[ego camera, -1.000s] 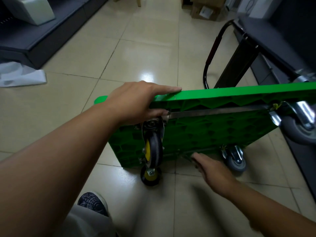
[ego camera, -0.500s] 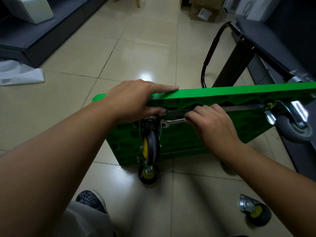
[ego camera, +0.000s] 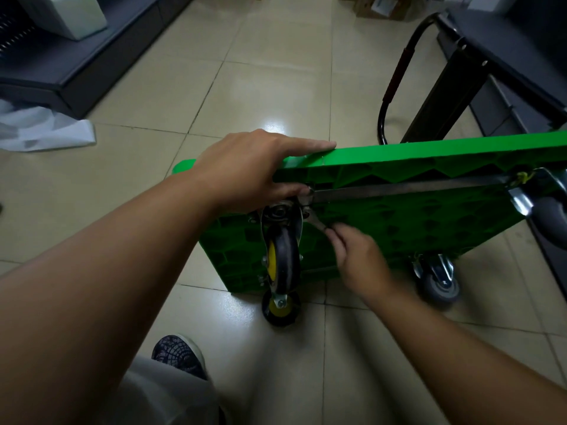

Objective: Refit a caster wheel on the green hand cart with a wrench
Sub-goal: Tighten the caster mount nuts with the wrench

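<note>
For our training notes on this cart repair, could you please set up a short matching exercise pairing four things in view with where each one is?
Things:
1. left hand
2. right hand
3. grey caster
4. shoe

Places:
A. pinching the wrench handle
B. on the floor tiles, near the bottom of the view
C. gripping the upper edge of the green cart
D. mounted at the cart's lower edge, close to the floor

Pairs: 1-C, 2-A, 3-D, 4-B

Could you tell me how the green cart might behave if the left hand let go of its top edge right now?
The green cart stands on edge, steadied by the left hand, so it would probably tip. A lower caster touches the floor, so it may also roll. The right hand pulling the wrench could nudge it.
</note>
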Available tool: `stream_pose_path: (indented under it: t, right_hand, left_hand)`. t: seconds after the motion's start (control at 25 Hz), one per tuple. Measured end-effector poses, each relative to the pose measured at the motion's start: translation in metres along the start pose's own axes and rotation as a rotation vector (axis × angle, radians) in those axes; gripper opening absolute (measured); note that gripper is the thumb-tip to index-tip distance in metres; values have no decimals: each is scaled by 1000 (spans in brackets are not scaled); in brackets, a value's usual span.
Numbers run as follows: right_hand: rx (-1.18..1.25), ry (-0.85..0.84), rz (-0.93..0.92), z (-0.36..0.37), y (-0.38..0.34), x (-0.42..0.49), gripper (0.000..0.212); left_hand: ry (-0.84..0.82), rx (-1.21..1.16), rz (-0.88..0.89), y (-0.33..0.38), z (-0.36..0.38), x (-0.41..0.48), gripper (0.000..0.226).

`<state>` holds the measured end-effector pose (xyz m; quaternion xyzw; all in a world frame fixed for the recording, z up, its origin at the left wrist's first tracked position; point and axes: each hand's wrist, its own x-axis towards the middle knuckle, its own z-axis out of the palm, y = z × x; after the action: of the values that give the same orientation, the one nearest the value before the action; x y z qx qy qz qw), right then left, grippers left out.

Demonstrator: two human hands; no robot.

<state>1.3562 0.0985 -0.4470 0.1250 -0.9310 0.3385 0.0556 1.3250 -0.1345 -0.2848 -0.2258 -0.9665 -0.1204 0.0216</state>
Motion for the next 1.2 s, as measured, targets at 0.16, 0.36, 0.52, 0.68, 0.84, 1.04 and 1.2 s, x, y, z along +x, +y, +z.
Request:
stream_pose_path:
  t: [0.16, 0.36, 0.52, 0.68, 0.84, 1.04, 1.2]
  right_hand:
    - [543, -58, 313, 58, -34, -23, 26]
    - [-26, -357, 77, -6, 8, -38, 23]
    - [-666, -214, -503, -101, 11, -5, 32]
    - [-789, -89, -676, -120, -35, 31, 23]
    - [-883, -76, -655, -110, -45, 44, 8]
    - [-897, 3, -579, -94, -31, 40, 10]
    - [-668, 93, -447, -61, -7, 26, 12]
  left_hand:
    - [-15, -12, -9, 2, -2, 0, 70]
    - [-9, 2, -10, 0, 0, -1, 70]
    - [-2, 14, -2, 0, 1, -1, 70]
    - [4, 30, -3, 2, 1, -2, 70]
    - [15, 29, 2, 3, 0, -2, 70]
    - [16, 26, -2, 2, 1, -1, 70]
    - [8, 21, -4, 1, 2, 0, 70]
